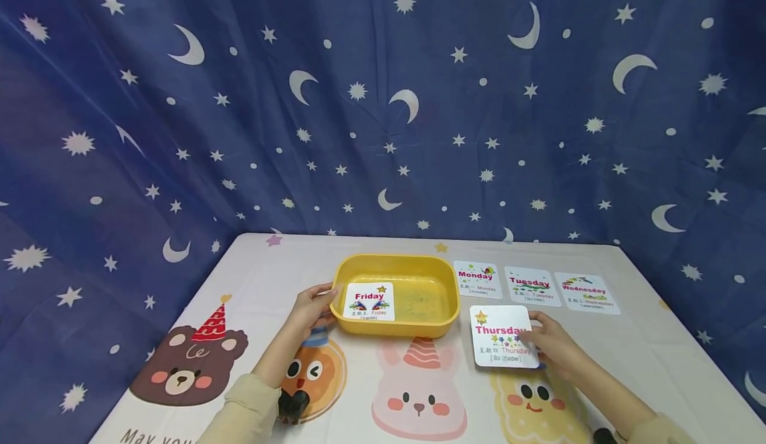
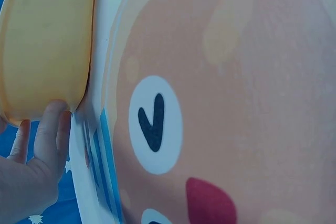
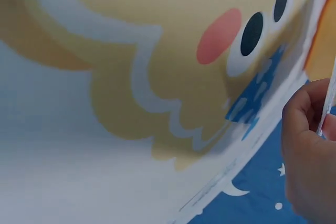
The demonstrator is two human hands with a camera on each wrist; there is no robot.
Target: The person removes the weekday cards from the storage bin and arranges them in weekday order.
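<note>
My right hand (image 1: 553, 344) pinches the right edge of a white "Thursday" card (image 1: 503, 351), which is held up facing me in front of the row of cards. From the right wrist view, that card (image 3: 328, 98) shows only as a thin edge between thumb and fingers. At the left end of a yellow plastic basin (image 1: 391, 329), my left hand (image 1: 311, 310) grips the wall. Its fingers (image 2: 50, 129) lie along the outside of the basin in the left wrist view. Inside the basin, a "Friday" card (image 1: 369, 301) lies at the left.
Right of the basin, a "Monday" card (image 1: 479, 280), a "Tuesday" card (image 1: 532, 287) and a "Wednesday" card (image 1: 588, 293) lie in a row. Cartoon animals decorate the tablecloth (image 1: 197, 424). Behind the table hangs a blue curtain (image 1: 359, 131) with moons and stars.
</note>
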